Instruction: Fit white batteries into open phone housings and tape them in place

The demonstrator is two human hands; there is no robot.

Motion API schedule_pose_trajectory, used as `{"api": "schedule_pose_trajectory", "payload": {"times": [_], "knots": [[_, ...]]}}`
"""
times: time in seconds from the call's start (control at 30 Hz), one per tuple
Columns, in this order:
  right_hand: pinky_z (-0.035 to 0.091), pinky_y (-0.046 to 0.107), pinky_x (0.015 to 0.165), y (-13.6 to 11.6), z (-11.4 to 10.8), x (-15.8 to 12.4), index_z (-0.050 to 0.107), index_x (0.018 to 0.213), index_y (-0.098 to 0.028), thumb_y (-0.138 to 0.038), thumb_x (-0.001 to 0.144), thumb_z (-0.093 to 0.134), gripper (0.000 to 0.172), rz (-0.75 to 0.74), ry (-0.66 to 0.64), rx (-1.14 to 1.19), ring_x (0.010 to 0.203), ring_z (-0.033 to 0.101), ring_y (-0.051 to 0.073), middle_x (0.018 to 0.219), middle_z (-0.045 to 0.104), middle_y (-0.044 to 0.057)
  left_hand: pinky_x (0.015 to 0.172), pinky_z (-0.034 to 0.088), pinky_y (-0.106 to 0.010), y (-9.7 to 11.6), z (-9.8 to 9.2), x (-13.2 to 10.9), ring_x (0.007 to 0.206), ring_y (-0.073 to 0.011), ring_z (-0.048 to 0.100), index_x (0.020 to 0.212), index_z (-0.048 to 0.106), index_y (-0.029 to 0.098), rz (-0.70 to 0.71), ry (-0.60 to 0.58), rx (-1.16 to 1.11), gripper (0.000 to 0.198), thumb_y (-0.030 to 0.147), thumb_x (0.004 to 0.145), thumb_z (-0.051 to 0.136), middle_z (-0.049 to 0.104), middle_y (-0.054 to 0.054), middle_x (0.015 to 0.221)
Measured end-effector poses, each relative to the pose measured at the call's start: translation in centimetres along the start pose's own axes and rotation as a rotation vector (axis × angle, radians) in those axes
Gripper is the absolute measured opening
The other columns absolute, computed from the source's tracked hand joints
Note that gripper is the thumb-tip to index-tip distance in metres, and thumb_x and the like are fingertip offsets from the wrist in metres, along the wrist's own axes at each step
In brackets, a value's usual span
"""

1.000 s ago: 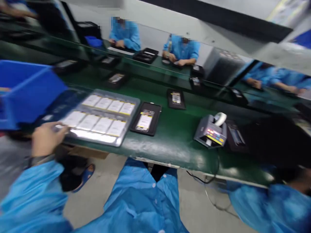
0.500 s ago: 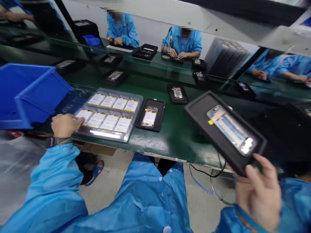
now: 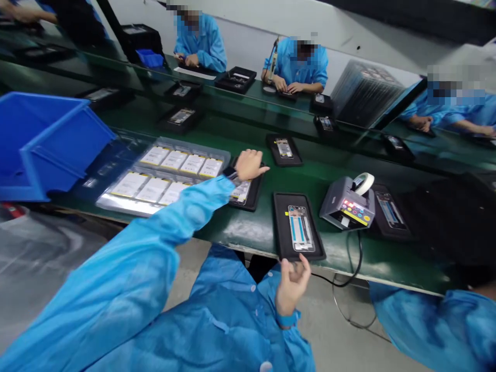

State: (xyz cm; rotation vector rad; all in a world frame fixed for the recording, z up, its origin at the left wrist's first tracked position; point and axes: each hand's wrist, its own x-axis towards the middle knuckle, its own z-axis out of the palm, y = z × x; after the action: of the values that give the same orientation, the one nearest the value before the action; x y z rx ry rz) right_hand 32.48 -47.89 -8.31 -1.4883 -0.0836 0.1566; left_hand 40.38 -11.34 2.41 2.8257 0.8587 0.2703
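My left hand (image 3: 250, 164) reaches across and lies on the far end of a black tray (image 3: 251, 199) that holds a phone body, fingers stretched flat over it. My right hand (image 3: 292, 281) is at the table's near edge. Its thumb and curled fingers pinch the near rim of a second black tray (image 3: 281, 227). That tray lies flat on the green belt (image 3: 240, 227) with an open phone frame (image 3: 300, 228) in it.
A clear blister tray of white battery cells (image 3: 166, 175) lies left of my arm, next to a blue bin (image 3: 46, 144). A grey tape dispenser (image 3: 349, 204) stands right of the near tray. More black trays (image 3: 284, 150) lie further back. Co-workers in blue coats (image 3: 298, 67) sit opposite, and another blue sleeve (image 3: 426, 320) is at right.
My right hand has brought the black tray down from mid-air onto the belt in front of me. My left hand has moved from the battery tray to the black tray beside it.
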Motion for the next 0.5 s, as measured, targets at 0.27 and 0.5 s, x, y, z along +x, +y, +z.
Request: {"api": "schedule_pose_trajectory", "payload": {"times": [0.27, 0.5], "knots": [[0.053, 0.027, 0.059, -1.0, -1.4, 2.2, 0.062, 0.127, -0.015, -0.056, 0.095, 0.066, 0.052, 0.103, -0.402, -0.160, 0.062, 0.064, 0.017, 0.075, 0.066, 0.001, 0.111, 0.030, -0.057, 5.5, 4.8, 10.9, 0.132, -0.0434, 0.053, 0.141, 0.052, -0.002, -0.071, -0.147, -0.001, 0.071, 0.044, 0.091, 0.072, 0.058, -0.038, 0.139], [0.046, 0.029, 0.070, -5.4, -3.0, 8.8, 0.071, 0.099, -0.015, -0.046, 0.099, 0.055, 0.035, -0.243, -0.206, -0.736, 0.069, 0.062, 0.019, 0.082, 0.070, 0.006, 0.112, 0.040, -0.043, -1.4, 0.1, 9.7, 0.135, -0.0359, 0.056, 0.146, 0.051, 0.003, -0.096, -0.187, -0.033, 0.074, 0.047, 0.091, 0.071, 0.058, -0.027, 0.146]]}}
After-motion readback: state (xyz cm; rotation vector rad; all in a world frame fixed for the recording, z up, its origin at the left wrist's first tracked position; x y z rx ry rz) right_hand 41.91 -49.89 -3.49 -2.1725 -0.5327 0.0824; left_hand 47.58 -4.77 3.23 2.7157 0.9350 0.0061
